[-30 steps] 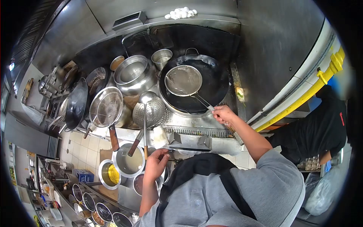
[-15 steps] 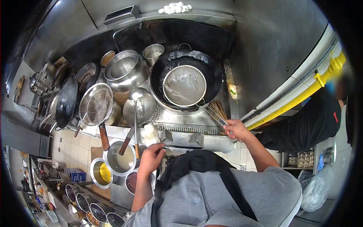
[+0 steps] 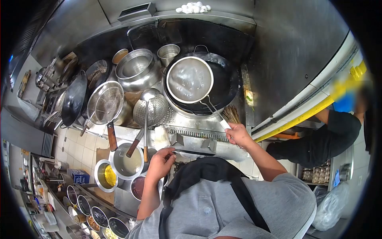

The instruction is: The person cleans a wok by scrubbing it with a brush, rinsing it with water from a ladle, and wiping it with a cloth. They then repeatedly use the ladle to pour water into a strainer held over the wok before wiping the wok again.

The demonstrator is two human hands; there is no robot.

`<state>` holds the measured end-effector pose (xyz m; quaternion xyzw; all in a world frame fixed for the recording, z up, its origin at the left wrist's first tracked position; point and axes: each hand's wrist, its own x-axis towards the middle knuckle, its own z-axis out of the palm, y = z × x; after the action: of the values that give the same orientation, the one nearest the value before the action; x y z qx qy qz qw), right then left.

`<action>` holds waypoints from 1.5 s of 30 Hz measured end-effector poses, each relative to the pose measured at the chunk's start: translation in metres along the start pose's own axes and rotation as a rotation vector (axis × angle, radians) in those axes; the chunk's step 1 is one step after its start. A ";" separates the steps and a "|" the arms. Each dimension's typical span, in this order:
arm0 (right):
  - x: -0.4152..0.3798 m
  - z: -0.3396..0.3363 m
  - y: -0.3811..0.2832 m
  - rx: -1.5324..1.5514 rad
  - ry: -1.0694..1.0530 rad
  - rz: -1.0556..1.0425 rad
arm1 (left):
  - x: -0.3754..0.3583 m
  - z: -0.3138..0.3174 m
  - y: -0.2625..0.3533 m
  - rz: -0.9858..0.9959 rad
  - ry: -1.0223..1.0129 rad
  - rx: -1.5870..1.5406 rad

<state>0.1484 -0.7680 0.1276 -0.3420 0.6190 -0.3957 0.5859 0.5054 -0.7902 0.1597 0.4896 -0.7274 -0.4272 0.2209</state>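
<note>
My right hand [image 3: 238, 135] is closed around the pale handle of a round fine-mesh strainer [image 3: 190, 79]. The strainer is over the left part of a large black wok [image 3: 225, 81] on the burner and hides much of its inside. My left hand [image 3: 160, 164] rests at the front edge of the stove with its fingers curled. What those fingers grip, if anything, I cannot make out. Just beyond it lie a white cloth [image 3: 162, 136], a ladle [image 3: 146, 119] and a perforated skimmer [image 3: 157, 111]. A bamboo wok brush [image 3: 231, 114] is behind my right hand.
To the left are a wire-mesh strainer [image 3: 105, 102], a steel pot [image 3: 137, 81] and an upright wok [image 3: 74, 99]. A pot of cloudy liquid [image 3: 128, 163] and a bowl of yellow oil [image 3: 106, 175] stand below. Another person [image 3: 322, 137] is at right, near a yellow pipe [image 3: 294, 121].
My right hand has shifted the strainer leftward and away from me across the wok, uncovering more of the wok's right side. My left hand stays about the same. The person at right has moved an arm.
</note>
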 end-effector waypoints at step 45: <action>0.020 0.066 -0.098 0.137 0.099 -0.257 | -0.021 -0.002 -0.038 -0.056 -0.106 -0.240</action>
<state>0.2082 -0.8363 0.2061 -0.3577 0.5700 -0.5251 0.5209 0.5355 -0.7776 0.1308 0.4566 -0.6675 -0.5425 0.2272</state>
